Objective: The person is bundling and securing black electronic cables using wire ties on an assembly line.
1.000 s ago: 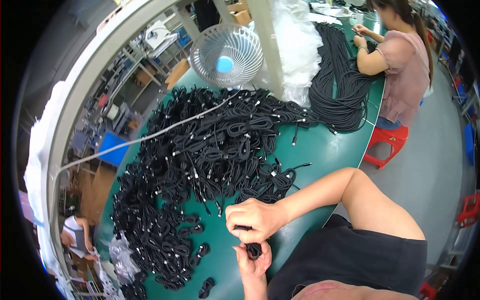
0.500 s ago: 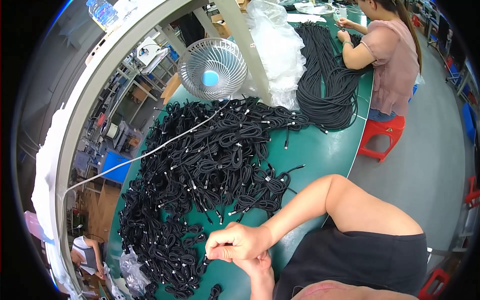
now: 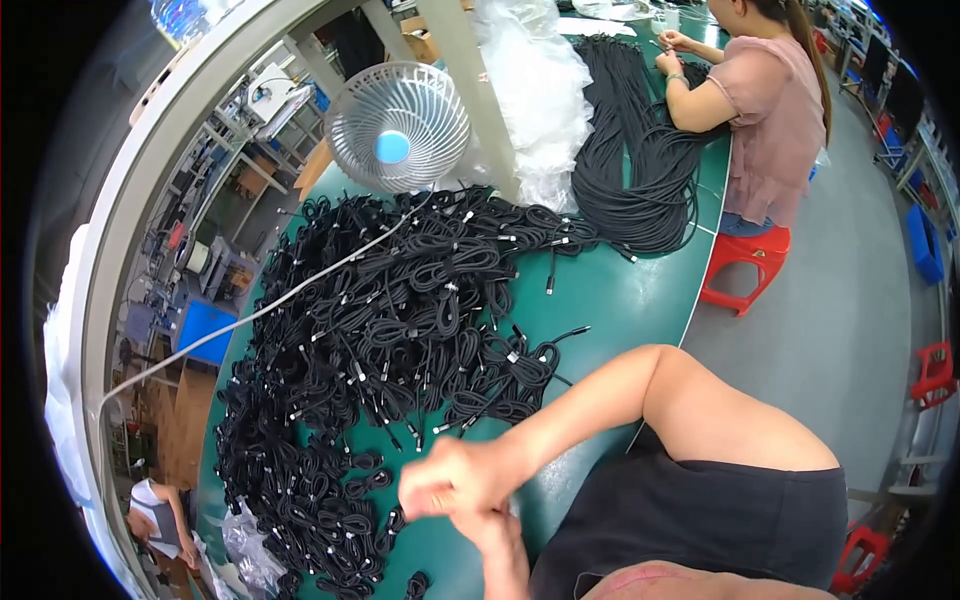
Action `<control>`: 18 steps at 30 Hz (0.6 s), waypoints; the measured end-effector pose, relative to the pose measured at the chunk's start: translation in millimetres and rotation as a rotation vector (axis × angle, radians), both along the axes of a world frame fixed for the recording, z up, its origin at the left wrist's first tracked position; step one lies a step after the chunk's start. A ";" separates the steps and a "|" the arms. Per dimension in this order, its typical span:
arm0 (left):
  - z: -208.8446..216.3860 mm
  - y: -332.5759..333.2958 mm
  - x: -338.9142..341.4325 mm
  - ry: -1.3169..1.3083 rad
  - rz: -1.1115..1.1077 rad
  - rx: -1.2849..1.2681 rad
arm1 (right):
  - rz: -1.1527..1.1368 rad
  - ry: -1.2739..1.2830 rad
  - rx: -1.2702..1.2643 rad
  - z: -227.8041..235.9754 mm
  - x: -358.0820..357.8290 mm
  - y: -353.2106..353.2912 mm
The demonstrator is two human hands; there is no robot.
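My right hand (image 3: pixel 455 478) is closed, its fingers curled and slightly blurred, in front of the pile at the near edge of the table. My left hand (image 3: pixel 488 525) comes up from below, tucked behind and under the right one, so its fingers are mostly hidden. Whatever the hands hold, if anything, cannot be made out. Next to the fingers lies the edge of a big heap of black coiled cables (image 3: pixel 400 320), with pale metal plug ends showing. One small black cable bundle (image 3: pixel 416 585) lies apart at the lower edge.
The green table (image 3: pixel 545 300) carries long loose black cables (image 3: pixel 635 200) further off, beside clear plastic sheeting (image 3: pixel 530 100). A fan (image 3: pixel 398 125) hangs at a grey frame post (image 3: pixel 470 90), its cord crossing the heap. A co-worker (image 3: pixel 760 120) sits at the far right on a red stool (image 3: pixel 745 268).
The whole view has shifted slightly, so the table and heap appear further left. My right hand has turned a little, its fingers now blurred; both hands stay together.
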State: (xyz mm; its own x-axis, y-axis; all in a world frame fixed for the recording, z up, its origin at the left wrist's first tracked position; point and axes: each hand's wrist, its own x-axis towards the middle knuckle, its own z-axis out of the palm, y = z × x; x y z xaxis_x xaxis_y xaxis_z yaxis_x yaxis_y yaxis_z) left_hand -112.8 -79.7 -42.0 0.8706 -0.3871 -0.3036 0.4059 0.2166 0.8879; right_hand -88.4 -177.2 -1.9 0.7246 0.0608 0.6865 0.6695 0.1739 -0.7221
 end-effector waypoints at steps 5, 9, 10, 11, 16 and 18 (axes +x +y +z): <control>6.3 7.8 8.4 -0.059 0.397 -0.008 | -0.039 0.055 0.174 13.3 10.3 10.6; 21.7 -0.2 -4.2 -0.088 0.213 0.206 | 0.221 0.615 0.321 11.6 22.3 -4.4; 22.1 -3.4 -2.9 -0.095 0.189 0.201 | 0.237 0.675 0.355 10.9 21.8 -5.1; 21.7 -4.0 -1.6 -0.072 0.260 0.239 | 0.198 0.685 0.381 10.5 18.4 -1.4; -12.8 12.5 12.6 -0.248 0.215 0.425 | 0.038 -0.281 -0.204 -20.0 -13.5 24.4; -10.6 11.9 10.7 -0.216 0.201 0.339 | -0.152 -0.616 -0.249 -21.6 -12.3 30.9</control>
